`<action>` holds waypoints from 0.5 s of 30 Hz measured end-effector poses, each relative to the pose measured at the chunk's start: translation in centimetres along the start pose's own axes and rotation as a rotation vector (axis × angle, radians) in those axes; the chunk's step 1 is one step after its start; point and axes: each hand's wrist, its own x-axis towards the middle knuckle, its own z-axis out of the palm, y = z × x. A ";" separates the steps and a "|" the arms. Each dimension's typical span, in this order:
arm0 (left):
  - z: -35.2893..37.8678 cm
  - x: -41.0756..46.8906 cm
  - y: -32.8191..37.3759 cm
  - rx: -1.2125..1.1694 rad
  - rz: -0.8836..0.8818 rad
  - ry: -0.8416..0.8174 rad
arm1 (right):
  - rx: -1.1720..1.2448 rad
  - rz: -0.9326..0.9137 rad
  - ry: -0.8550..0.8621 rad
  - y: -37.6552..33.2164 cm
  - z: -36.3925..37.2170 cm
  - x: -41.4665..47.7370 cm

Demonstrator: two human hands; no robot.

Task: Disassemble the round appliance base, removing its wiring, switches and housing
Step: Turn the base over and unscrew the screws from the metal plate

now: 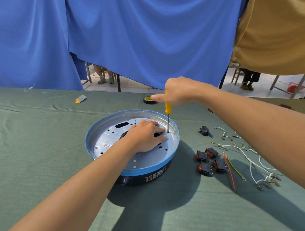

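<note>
Your left hand [145, 136] presses flat on the base [147, 161]; your right hand [178, 92] grips the screwdriver [168, 109], upright at the base's 3 o'clock.

Switches [201, 156] and wires [229, 171] right of round base [133, 171], tape roll [150, 100] behind it

I see a blue curtain [144, 36] filling twelve o'clock, with a tan cloth [276, 29] hanging at two. A green tablecloth [34, 139] spreads from nine to five. Under the curtain's hem a pale floor [132, 84] shows, with a wooden chair [237, 74] and grey table legs [274, 83] at two. Hard light throws sharp shadows at six.
</note>
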 end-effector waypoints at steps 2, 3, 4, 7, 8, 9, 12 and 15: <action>0.0 0.0 0.0 0.002 -0.001 -0.003 | 0.043 -0.003 0.009 0.0 0.2 -0.1; -0.1 0.0 0.1 0.003 -0.003 -0.004 | 0.047 -0.008 -0.001 0.0 0.2 -0.1; -0.1 0.0 0.1 0.005 -0.004 -0.005 | 0.048 -0.011 -0.019 -0.1 0.1 -0.1; -0.1 0.0 0.1 0.012 0.000 -0.004 | 0.033 -0.021 -0.108 -0.2 -0.4 -0.1; -0.1 0.0 0.1 0.011 0.002 -0.005 | 0.015 -0.021 -0.139 -0.2 -0.6 0.0; -0.1 0.0 0.1 0.009 0.002 -0.005 | -0.008 -0.020 -0.146 -0.2 -0.6 0.2; 0.0 0.0 0.0 0.004 0.005 -0.001 | -0.062 0.004 -0.041 -0.1 -0.3 0.0; 0.0 0.1 0.0 0.009 0.001 -0.010 | 0.004 -0.001 -0.001 -0.1 0.1 -0.3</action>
